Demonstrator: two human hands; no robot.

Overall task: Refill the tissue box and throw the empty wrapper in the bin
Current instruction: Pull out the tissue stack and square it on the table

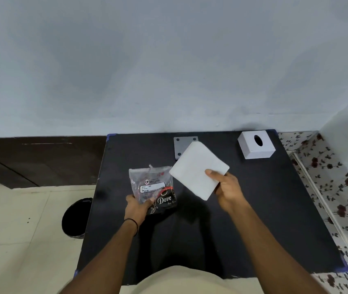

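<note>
My right hand [227, 187] grips a thick white stack of tissues [197, 169], held tilted above the middle of the black table [274, 209]. My left hand [137, 209] holds the clear plastic wrapper [153, 187] with a "Dove" print; it looks empty and hangs just over the table. The white tissue box [255, 145] with an oval slot on top stands at the table's far right corner, apart from both hands. A black bin [76, 217] stands on the floor to the left of the table.
A grey square plate with corner holes [180, 145] lies on the table behind the tissue stack. A pale wall runs along the table's far edge. A floral cloth [338, 187] covers the surface at the right. Dark wood panelling [41, 160] is at the left.
</note>
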